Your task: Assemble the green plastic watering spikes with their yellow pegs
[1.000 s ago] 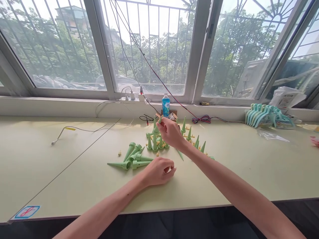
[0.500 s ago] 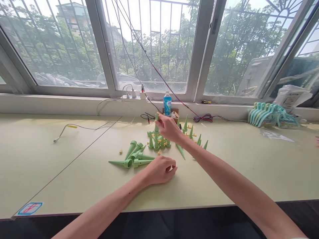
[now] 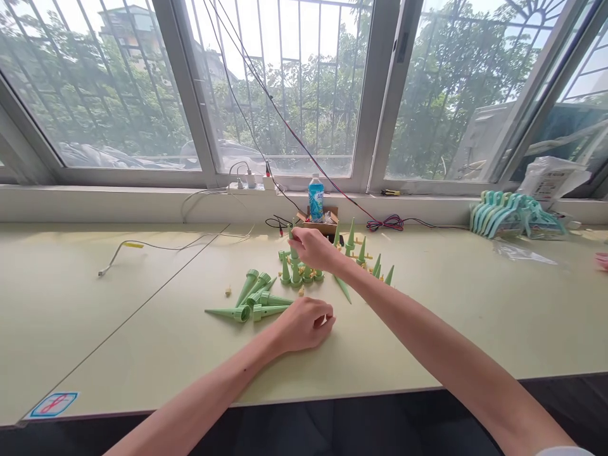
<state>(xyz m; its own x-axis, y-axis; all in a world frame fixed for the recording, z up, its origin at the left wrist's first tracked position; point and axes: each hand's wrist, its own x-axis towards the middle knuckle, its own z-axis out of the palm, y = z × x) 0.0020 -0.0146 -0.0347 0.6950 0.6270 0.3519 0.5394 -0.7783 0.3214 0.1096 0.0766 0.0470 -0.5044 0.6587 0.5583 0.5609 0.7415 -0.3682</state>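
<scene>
My right hand (image 3: pixel 314 248) is closed around the upper part of a green plant watering spike (image 3: pixel 294 254), which points upward among the others. Several upright spikes (image 3: pixel 296 273) with yellow valves stand below and beside this hand. My left hand (image 3: pixel 306 324) rests on the table with curled fingers; what they hold, if anything, is hidden. Loose spikes (image 3: pixel 237 313) lie in a pile to its left, some partly behind the wrist. One small yellow valve (image 3: pixel 228 291) lies apart at the left, another (image 3: pixel 301 291) just above my left hand.
A blue bottle (image 3: pixel 316 199) and a small cardboard box (image 3: pixel 332 223) stand by the sill. Teal hangers (image 3: pixel 503 212) and a plastic bag (image 3: pixel 527 252) are at the right. Cables (image 3: pixel 389 222) cross the back. Part of another person's hand (image 3: pixel 601 261) shows at the right edge.
My right hand has moved slightly lower and left relative to the cardboard box, its grip on the spike unchanged. The left hand stays in place; the view has shifted a little.
</scene>
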